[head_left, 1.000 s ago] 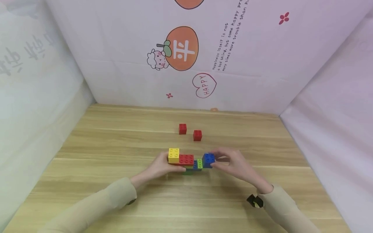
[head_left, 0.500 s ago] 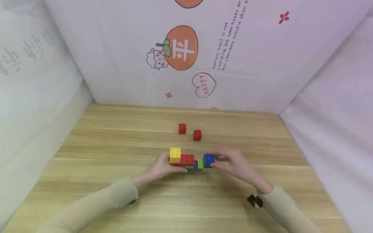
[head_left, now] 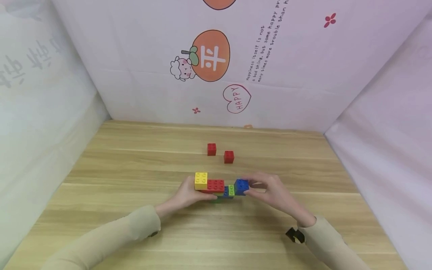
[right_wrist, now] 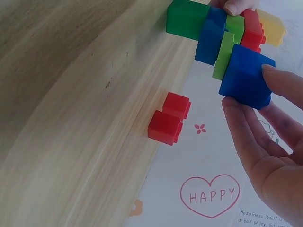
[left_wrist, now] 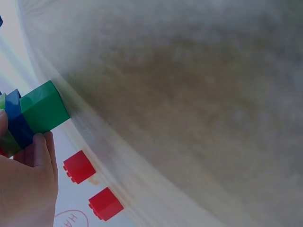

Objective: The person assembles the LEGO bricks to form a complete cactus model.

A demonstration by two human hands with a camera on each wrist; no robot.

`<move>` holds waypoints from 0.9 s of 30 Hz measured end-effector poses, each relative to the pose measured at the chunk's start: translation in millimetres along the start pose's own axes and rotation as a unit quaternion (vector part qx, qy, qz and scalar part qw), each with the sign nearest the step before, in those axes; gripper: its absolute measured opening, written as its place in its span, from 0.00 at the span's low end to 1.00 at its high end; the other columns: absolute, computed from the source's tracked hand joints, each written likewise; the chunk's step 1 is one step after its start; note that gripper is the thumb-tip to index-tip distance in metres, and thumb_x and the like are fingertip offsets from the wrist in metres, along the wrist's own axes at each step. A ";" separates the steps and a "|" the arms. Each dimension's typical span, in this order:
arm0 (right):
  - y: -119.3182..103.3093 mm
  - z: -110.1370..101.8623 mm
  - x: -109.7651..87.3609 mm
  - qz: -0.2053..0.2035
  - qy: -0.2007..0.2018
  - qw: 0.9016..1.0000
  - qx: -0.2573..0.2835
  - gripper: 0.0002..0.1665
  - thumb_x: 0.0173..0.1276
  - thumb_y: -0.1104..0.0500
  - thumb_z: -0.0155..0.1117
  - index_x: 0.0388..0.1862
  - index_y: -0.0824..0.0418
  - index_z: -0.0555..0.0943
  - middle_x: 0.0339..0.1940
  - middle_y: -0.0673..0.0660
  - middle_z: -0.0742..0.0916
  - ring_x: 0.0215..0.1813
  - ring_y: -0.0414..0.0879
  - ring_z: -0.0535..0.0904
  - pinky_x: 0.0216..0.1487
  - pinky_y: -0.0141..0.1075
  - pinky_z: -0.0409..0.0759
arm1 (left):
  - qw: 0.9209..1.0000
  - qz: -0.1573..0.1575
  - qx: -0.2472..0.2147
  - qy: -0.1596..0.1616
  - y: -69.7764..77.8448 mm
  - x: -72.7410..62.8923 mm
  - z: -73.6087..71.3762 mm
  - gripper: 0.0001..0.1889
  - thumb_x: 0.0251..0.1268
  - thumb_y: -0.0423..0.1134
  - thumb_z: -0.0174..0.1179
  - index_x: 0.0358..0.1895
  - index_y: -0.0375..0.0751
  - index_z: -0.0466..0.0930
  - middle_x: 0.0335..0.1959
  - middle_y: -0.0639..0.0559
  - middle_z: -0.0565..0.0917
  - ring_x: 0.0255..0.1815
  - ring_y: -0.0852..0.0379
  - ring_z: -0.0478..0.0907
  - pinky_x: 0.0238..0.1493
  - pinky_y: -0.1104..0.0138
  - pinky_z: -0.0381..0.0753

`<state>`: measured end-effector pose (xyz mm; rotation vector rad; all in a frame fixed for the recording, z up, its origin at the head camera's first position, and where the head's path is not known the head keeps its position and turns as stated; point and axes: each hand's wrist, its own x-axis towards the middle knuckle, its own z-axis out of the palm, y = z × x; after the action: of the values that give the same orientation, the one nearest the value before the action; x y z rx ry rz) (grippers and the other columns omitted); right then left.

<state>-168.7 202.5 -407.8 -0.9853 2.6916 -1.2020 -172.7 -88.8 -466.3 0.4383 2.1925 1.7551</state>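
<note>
My left hand [head_left: 185, 194] grips a stack of toy building bricks between thumb and fingers. From the top it runs from a yellow brick [head_left: 201, 180] through a red brick [head_left: 216, 186] and a lime-green brick to a dark blue brick [right_wrist: 210, 35], with a green brick [left_wrist: 46, 108] lowest. A thin lime-green brick [right_wrist: 224, 56] sits on the dark blue brick's jutting end. At the stack's right, my right hand [head_left: 273, 192] pinches a blue brick [right_wrist: 248, 76] between thumb and fingers. This blue brick meets the thin lime brick; I cannot tell whether they are locked together.
Two loose red bricks, one [head_left: 211, 149] slightly farther back and left of the other [head_left: 228, 157], stand beyond the hands on the wooden table [head_left: 135, 161]. White printed cloth [head_left: 152, 90] walls the back and both sides.
The held stack and left hand shift a little right, then back left. My right hand keeps its pinch on the blue brick, almost still. The loose red bricks stay put.
</note>
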 end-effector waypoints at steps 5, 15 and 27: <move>-0.1 0.4 1.0 0.009 -0.002 1.000 0.001 0.20 0.64 0.62 0.71 0.55 0.60 0.83 0.54 0.61 0.88 0.50 0.54 0.87 0.47 0.37 0.88 | 1.000 0.007 0.011 -0.003 0.9 0.3 -1.1 0.26 0.52 0.41 0.76 0.56 0.46 0.81 0.53 0.50 0.87 0.55 0.54 0.84 0.58 0.65 0.83; -1.8 0.6 0.9 0.027 -0.001 1.000 0.000 0.20 0.63 0.62 0.71 0.56 0.61 0.83 0.54 0.62 0.88 0.49 0.54 0.88 0.47 0.38 0.88 | 1.000 0.009 0.014 -0.003 0.8 0.4 -0.5 0.25 0.52 0.41 0.76 0.56 0.46 0.82 0.53 0.50 0.88 0.55 0.54 0.85 0.57 0.66 0.82; -1.1 1.2 0.6 0.038 -0.015 0.999 -0.011 0.20 0.65 0.58 0.70 0.55 0.61 0.81 0.52 0.60 0.87 0.51 0.53 0.87 0.50 0.41 0.88 | 1.000 -0.007 -0.008 -0.011 0.2 0.5 0.7 0.30 0.51 0.41 0.76 0.60 0.46 0.78 0.57 0.52 0.86 0.59 0.54 0.83 0.62 0.62 0.81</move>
<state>-168.3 200.7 -407.7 -0.8865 2.6985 -1.1385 -172.8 -88.0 -466.2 0.4354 2.1603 1.7514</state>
